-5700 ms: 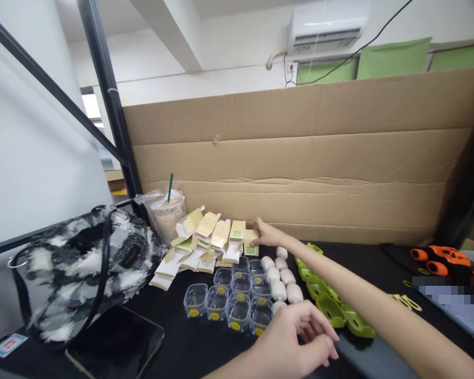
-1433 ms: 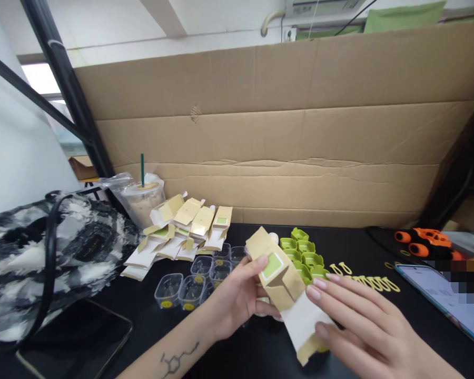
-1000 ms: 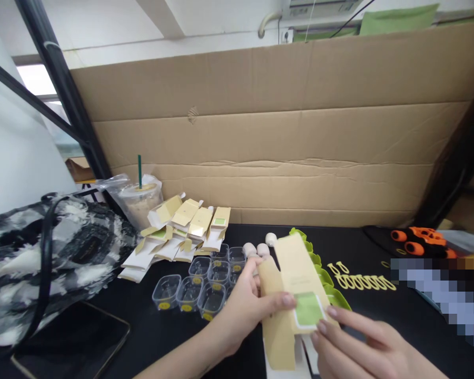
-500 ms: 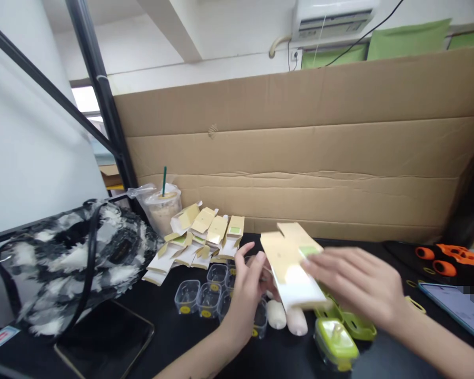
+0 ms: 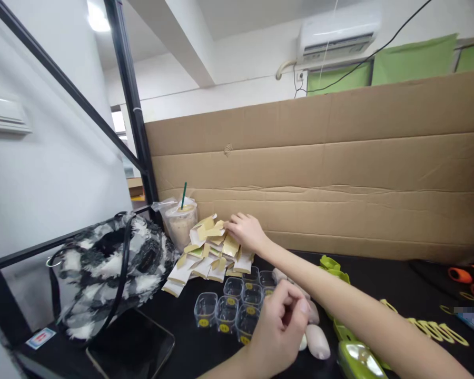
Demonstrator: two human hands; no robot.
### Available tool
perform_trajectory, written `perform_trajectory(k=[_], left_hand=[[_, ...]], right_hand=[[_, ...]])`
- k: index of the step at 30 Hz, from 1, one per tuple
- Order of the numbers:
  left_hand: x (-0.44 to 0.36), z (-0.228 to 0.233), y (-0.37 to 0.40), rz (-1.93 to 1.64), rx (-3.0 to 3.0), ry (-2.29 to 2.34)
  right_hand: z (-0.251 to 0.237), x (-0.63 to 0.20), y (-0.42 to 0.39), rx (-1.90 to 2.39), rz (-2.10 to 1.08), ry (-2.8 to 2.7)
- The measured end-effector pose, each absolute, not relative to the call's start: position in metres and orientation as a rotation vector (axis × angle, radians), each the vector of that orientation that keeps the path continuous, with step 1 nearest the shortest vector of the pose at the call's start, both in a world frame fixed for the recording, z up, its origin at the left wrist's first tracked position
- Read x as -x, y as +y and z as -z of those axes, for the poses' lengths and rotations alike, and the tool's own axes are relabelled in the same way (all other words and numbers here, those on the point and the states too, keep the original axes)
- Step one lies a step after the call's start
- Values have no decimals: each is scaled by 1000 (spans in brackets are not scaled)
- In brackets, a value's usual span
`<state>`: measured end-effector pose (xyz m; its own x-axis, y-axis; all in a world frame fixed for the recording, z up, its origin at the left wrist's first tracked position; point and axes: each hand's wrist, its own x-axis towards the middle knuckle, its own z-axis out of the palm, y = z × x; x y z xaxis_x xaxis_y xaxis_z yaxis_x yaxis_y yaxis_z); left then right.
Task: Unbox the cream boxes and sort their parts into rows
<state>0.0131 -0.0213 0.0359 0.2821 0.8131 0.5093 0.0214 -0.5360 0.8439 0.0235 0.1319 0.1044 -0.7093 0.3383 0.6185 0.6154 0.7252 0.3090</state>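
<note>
Half a second earlier both hands held a flat carton blank above the table; that blank had left them, and the right hand (image 5: 245, 230) had reached out to the pile of flat carton blanks (image 5: 209, 252) beside the iced drink cup (image 5: 180, 222), fingers resting on top, grasp not discernible. Left hand (image 5: 278, 326) hovered loosely curled, holding nothing visible, above the clear plastic cups (image 5: 231, 310) and pale oval pieces (image 5: 318, 341).

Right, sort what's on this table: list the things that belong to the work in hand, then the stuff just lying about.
In use:
- folded paper boxes, right hand on the pile
- clear plastic cups
- white oval pieces, left hand by them
- green lids

Lying about:
- iced drink
- black-and-white bag
- tablet
- orange toy
- yellow loops
</note>
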Motion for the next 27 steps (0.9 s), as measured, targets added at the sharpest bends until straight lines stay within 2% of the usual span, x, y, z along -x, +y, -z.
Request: perform_trajectory(k=[6, 17, 22, 27], left_hand=[[-15, -32, -18, -1303, -2075, 761], [-12, -36, -14, -1222, -2033, 798], [-9, -39, -12, -1285, -1980, 893], [-9, -42, -15, -1304, -2192, 923]], right_hand=[[-80, -37, 131, 699, 464, -2492], [-88, -88, 109, 842, 52, -2373], [-96, -159, 63, 879, -98, -2375], [-97, -225, -7, 884, -374, -2698]])
